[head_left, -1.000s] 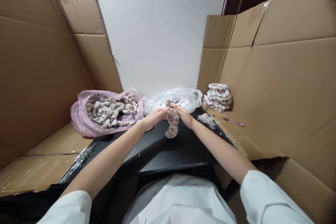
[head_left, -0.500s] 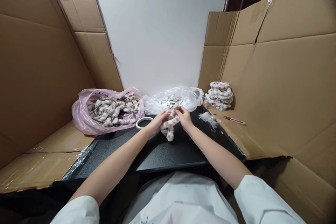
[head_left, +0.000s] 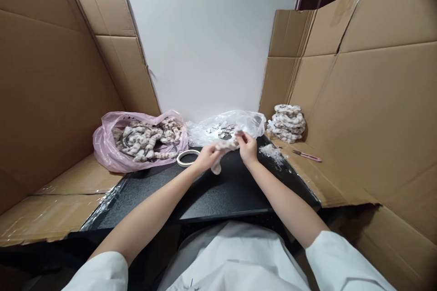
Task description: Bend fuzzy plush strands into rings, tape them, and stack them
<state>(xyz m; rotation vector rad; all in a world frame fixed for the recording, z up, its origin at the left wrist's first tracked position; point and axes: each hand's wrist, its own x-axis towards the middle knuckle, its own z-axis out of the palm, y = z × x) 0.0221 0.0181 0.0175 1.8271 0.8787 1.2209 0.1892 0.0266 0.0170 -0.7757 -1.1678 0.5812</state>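
Observation:
A fluffy white-and-brown strip (head_left: 226,145) is stretched between my two hands above the black table (head_left: 218,195). My left hand (head_left: 206,157) is closed on its left part, and a loose end hangs down just beside the fingers. My right hand (head_left: 247,146) pinches the other end, with a short tip poking up past the fingers. Motion blurs the strip a little. Behind my hands lies a clear plastic bag (head_left: 200,132) with small flat metal-looking pieces (head_left: 223,131) on it. A white roll of tape (head_left: 181,162) lies left of my left hand.
A pink plastic bag (head_left: 102,148) full of similar fluffy strips stands at the left. At the right are a stack of fluffy rings (head_left: 288,123), a heap of loose fluff (head_left: 273,153) and pink-handled snips (head_left: 309,156). Cardboard walls (head_left: 385,113) rise on both sides.
The fluffy strip was bunched and looped between my hands; now it is drawn out straighter. My right hand has moved slightly right and up, away from my left.

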